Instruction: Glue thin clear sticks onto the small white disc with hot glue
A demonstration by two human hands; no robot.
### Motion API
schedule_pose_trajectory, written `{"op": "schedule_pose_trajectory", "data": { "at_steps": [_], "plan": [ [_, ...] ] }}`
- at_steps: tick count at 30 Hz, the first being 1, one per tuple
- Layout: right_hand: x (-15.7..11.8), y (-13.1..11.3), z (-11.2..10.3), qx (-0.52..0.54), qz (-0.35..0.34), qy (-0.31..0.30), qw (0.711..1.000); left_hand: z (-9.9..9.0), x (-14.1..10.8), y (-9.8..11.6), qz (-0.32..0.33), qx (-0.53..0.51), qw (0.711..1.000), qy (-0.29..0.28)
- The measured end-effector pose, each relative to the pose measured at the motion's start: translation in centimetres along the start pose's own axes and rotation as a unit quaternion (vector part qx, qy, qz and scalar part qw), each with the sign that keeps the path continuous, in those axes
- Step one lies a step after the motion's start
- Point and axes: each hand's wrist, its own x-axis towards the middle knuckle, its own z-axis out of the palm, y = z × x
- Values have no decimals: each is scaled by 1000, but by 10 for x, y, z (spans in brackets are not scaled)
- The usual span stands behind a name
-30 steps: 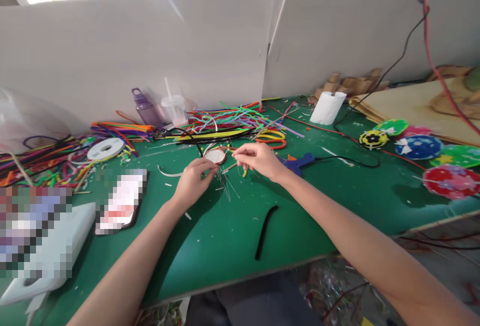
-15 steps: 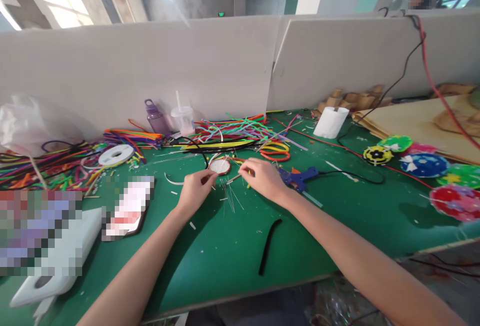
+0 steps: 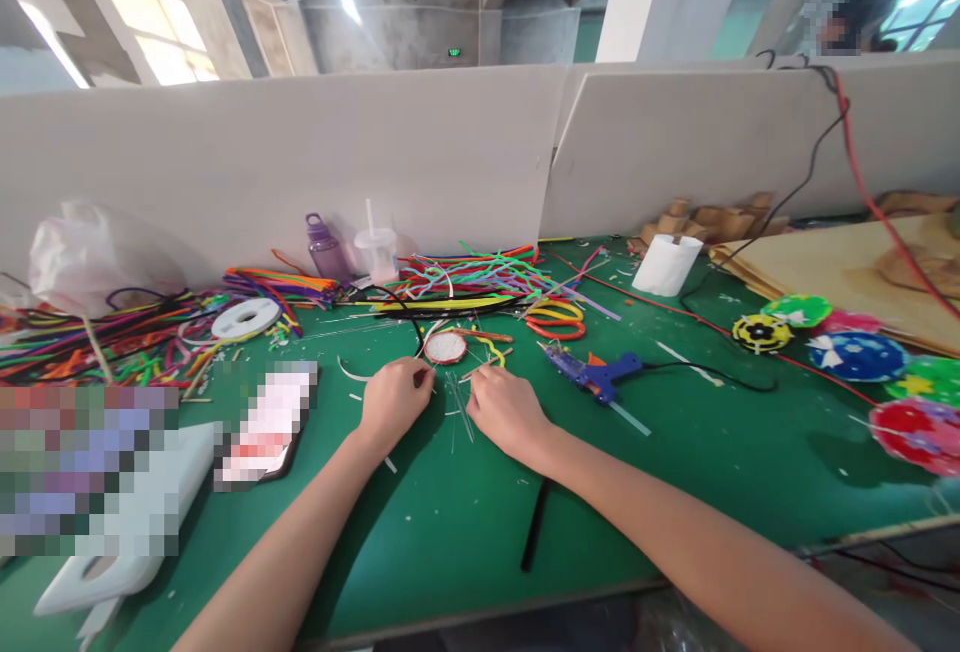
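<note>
My left hand (image 3: 396, 398) is closed in a pinch just below a small round white disc (image 3: 445, 348) with a reddish rim. What its fingertips grip is too small to make out. Across from it, my right hand (image 3: 510, 410) has its fingers curled together, and their contents are hidden. Several thin, pale strands (image 3: 463, 414) lie on the green table between the hands. A yellow pipe cleaner (image 3: 491, 347) and a brownish stick (image 3: 484, 335) are just beyond the right hand. To its right rests a blue glue gun (image 3: 596, 372). A black strip (image 3: 535, 527) lies partly under my right forearm.
Bundles of coloured pipe cleaners (image 3: 480, 277) lie along the partition, with orange-handled scissors (image 3: 555, 319) in front. At left are a white spool (image 3: 246, 318), a phone (image 3: 270, 422) and a white device (image 3: 135, 522). Decorated discs (image 3: 859, 356) and a paper roll (image 3: 667, 265) are at right.
My right hand has drawn back towards me and slightly left, away from the disc, its fingers now lower. The left hand stays near the disc. The whole view has shifted slightly.
</note>
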Motion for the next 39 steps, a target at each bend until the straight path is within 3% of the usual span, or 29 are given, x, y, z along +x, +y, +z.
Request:
{"op": "schedule_pose_trajectory", "data": {
  "at_steps": [7, 14, 20, 26, 32, 39],
  "plan": [
    [2, 11, 0, 16, 3, -5, 1000, 2, 0, 0, 3, 26, 1000, 7],
    [0, 5, -2, -37, -59, -23, 997, 5, 0, 3, 31, -6, 998, 51],
    [-1, 5, -6, -7, -38, -25, 999, 7, 1, 1, 58, -27, 996, 69],
    [0, 4, 0, -43, -70, -21, 996, 8, 0, 1, 70, -38, 994, 75],
    [4, 6, 2, -11, -38, -5, 999, 8, -1, 4, 81, -53, 993, 72],
    [5, 23, -8, 74, 79, 44, 993, 7, -3, 7, 90, -97, 988, 85]
  ]
}}
